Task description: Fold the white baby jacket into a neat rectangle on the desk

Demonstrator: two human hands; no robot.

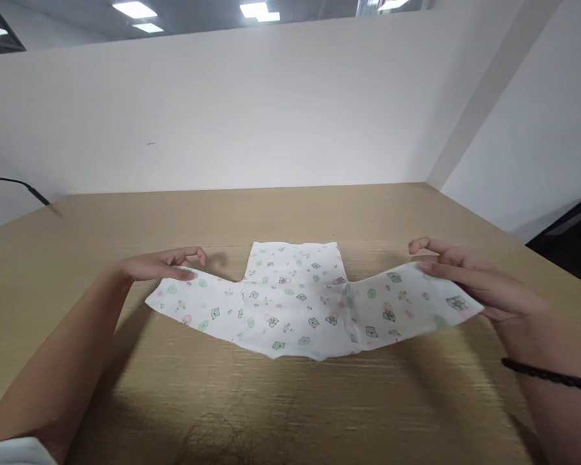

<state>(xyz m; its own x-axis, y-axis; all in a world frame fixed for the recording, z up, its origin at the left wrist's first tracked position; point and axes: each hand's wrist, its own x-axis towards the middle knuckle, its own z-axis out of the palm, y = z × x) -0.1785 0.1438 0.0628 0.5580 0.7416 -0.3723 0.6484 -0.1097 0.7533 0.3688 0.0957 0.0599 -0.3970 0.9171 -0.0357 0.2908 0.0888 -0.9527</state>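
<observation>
A white cloth (290, 303) printed with small green, pink and yellow figures spreads across the middle of the view. Its back part lies flat on the table, while two side flaps stretch out to the left and right, their outer ends lifted. My left hand (167, 265) pinches the upper edge of the left flap, thumb on top. On the other side, my right hand (465, 274) grips the right flap's upper edge between thumb and fingers. The fingers under the cloth are partly hidden. A dark braided band circles my right wrist.
The light wood table (223, 219) meets a white wall (281, 116) at the back. A black cable (36, 194) reaches in from the left. Beyond the right edge stands a dark object (574, 239). Blurred hair-like strands show near the bottom.
</observation>
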